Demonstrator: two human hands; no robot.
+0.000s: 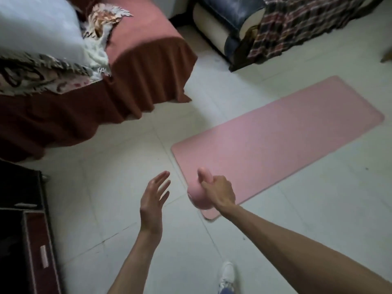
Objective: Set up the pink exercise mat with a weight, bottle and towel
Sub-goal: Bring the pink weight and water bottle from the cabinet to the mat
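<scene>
A pink exercise mat (pixel 282 141) lies flat on the pale tiled floor, running diagonally from the centre toward the upper right. My right hand (pixel 220 193) is shut on the handle of a pink kettlebell weight (pixel 198 199), which hangs over the mat's near corner. My left hand (pixel 153 200) is open to the left of the weight, fingers spread, holding nothing. No bottle or towel is in view.
A bed with a rust-red cover (pixel 135 66), pillows and patterned blankets fills the upper left. A dark sofa with a plaid cloth (pixel 297 24) stands at the upper right. A dark cabinet (pixel 23 230) sits at the lower left. My white shoe (pixel 227 274) is below.
</scene>
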